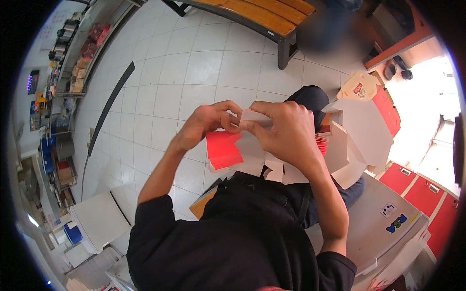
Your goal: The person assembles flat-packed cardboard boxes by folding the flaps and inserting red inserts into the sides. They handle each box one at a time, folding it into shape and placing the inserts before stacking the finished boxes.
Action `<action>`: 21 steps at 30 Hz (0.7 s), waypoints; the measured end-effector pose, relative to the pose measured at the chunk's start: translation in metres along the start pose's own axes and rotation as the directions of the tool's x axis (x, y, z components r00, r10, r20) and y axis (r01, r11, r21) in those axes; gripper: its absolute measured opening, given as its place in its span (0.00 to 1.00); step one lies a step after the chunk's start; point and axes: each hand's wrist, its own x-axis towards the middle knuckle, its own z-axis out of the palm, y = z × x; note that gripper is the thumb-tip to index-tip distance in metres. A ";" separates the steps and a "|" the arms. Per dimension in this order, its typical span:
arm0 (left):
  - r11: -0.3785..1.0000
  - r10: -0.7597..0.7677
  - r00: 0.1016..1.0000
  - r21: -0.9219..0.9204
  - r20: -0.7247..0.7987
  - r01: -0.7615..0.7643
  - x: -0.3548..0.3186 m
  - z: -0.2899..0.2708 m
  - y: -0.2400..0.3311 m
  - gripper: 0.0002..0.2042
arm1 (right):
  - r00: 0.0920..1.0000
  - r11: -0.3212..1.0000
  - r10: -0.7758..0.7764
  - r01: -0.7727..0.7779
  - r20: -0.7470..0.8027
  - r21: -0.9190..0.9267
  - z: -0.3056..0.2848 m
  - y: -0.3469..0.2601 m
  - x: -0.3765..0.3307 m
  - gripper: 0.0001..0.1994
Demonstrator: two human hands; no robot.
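Above my lap my right hand pinches a small folded piece of white card between thumb and fingers. My left hand is closed, its fingertips meeting at the left edge of that same card. Just below the left fingers sits a stack of red card pieces with notched edges. Under both hands lies white cardboard, with a cut flap near my waist. More red-edged card shows beside my right wrist, partly hidden by it.
Flat white box blanks with red panels lie to my right. A wooden bench stands ahead on the tiled floor. Shelves line the left. Right of me are a white appliance and red drawers.
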 end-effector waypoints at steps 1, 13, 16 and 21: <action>0.995 -0.075 0.997 0.073 0.022 0.073 0.002 -0.002 0.007 0.18 | 1.000 1.000 0.004 -0.004 0.003 -0.002 0.001 0.000 0.000 0.14; 0.773 -0.564 0.823 0.389 0.061 0.501 0.008 0.000 0.045 0.07 | 0.964 0.973 -0.232 0.229 -0.130 -0.036 0.023 0.002 -0.010 0.06; 0.684 -0.562 0.826 0.591 0.052 0.428 0.009 0.007 0.050 0.08 | 0.960 0.964 -0.259 0.250 -0.109 -0.091 0.024 0.002 -0.009 0.06; 0.350 -0.539 0.836 0.874 -0.105 0.336 0.015 0.029 0.058 0.07 | 0.959 0.966 -0.248 0.235 -0.138 -0.106 0.031 0.003 -0.002 0.06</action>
